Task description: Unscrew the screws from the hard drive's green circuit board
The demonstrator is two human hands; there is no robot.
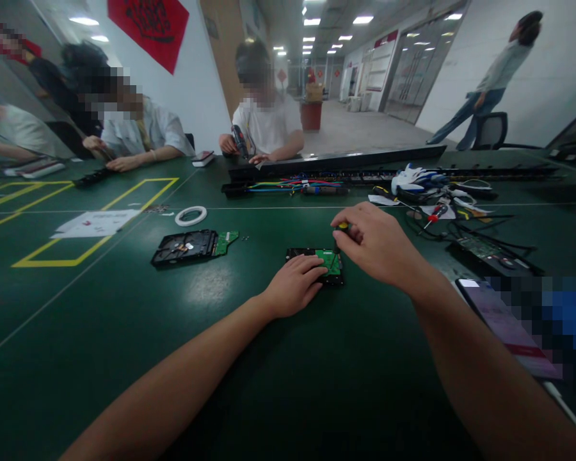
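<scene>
A black hard drive with a green circuit board lies on the green table in front of me. My left hand rests on its near edge, fingers curled over it and holding it down. My right hand is closed around a small screwdriver with a yellow-and-black handle, held upright with its tip on the circuit board.
A second hard drive with its green board swung aside lies to the left, near a white tape ring and papers. Cables and tools crowd the right back. A phone lies at right. Two people sit across the table.
</scene>
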